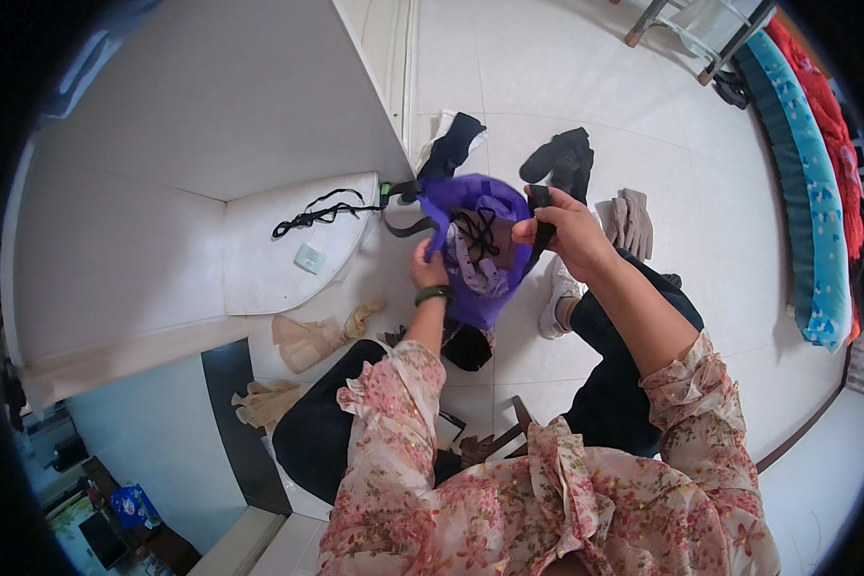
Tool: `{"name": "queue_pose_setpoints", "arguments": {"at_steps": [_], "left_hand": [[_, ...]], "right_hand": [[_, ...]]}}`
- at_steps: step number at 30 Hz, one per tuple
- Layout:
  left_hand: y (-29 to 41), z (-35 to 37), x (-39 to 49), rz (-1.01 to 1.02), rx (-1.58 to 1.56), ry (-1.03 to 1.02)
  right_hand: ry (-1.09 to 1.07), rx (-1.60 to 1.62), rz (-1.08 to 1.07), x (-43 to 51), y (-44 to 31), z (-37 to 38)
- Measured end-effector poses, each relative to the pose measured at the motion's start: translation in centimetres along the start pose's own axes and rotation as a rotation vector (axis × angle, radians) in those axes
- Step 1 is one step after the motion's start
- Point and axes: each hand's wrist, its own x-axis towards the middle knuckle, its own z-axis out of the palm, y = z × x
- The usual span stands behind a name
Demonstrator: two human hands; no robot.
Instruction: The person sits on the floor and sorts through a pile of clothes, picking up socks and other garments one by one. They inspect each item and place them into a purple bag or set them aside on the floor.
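Note:
In the middle of the view hangs a purple fabric bag (475, 306), its mouth open towards me. Inside it lie a patterned white cloth (473, 270) and a black cord (481, 229). My left hand (429, 265) grips the left side of the bag's rim. At the right, my right hand (565, 232) holds a black strap (540, 234) of the bag between thumb and fingers. Another black strap (409, 229) loops out on the left side.
A white corner shelf (259, 281) holds a black cord and a small pale packet (309, 258). Dark socks (561, 162), grey gloves (630, 223) and beige fabric pieces (306, 342) lie on the tiled floor. A blue patterned cushioned edge (806, 216) stands at the far right.

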Motion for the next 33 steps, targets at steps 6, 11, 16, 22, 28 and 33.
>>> {"name": "queue_pose_setpoints", "arguments": {"at_steps": [6,11,16,22,28,33], "left_hand": [[2.2,0.1,-7.2,-0.106,0.063,-0.096],[-3.6,-1.9,-9.1,-0.388,0.364,-0.506],[-3.6,-4.8,-10.0,-0.19,0.734,-0.824],[10.6,-9.2,-10.3,-0.128,0.7,-0.779],[26.3,-20.9,-14.4,0.346,0.387,-0.589],[27.8,-34.5,-20.0,0.365,0.081,-0.19]], "right_hand": [[-0.02,-0.082,-0.037,-0.1,0.0,0.5],[-0.057,-0.151,0.019,0.2,1.7,0.7],[-0.162,-0.196,0.031,0.1,2.3,2.6],[-0.191,-0.107,0.026,1.4,2.4,3.5],[-0.209,-0.487,-0.151,2.0,3.1,4.5],[-0.264,-0.711,-0.18,2.1,4.6,5.3]]}}
